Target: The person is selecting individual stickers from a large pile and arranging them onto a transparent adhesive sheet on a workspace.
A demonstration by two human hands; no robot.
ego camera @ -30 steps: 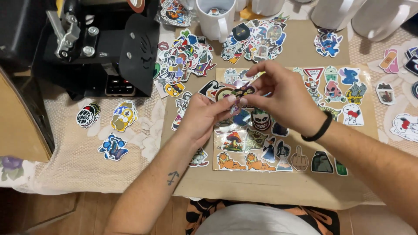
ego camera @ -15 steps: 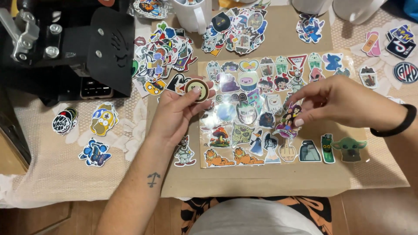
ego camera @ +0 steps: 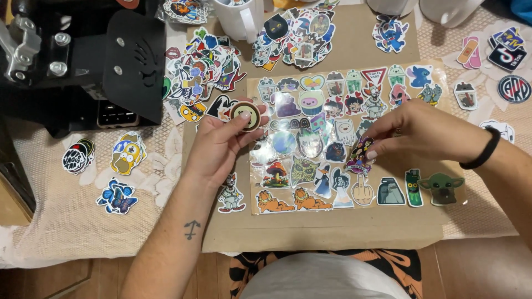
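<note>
Left hand (ego camera: 221, 145) pinching round yellow-faced paper sticker (ego camera: 246, 114) at its 12 o'clock. Right hand (ego camera: 421, 135) nips dark figure sticker (ego camera: 359, 155) over clear sheet (ego camera: 310, 149). Likely light, flimsy; hold by edge.

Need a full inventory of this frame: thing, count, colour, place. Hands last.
round sticker: one, pale green face with dark rim, held in the left hand
figure sticker: one, dark purple and yellow, pinched in the right hand
clear sheet: one, glossy, rows of stickers on it, centre of the board
cardboard: one, brown, under the sheet
loose stickers: many, mixed colours, piled at top and scattered left and right
press machine: one, black, top left
mugs: several, white, along the top edge
tablecloth: one, cream lace, over the table
wristband: one, black, right wrist
left hand: holds the round sticker
right hand: holds the figure sticker
</note>
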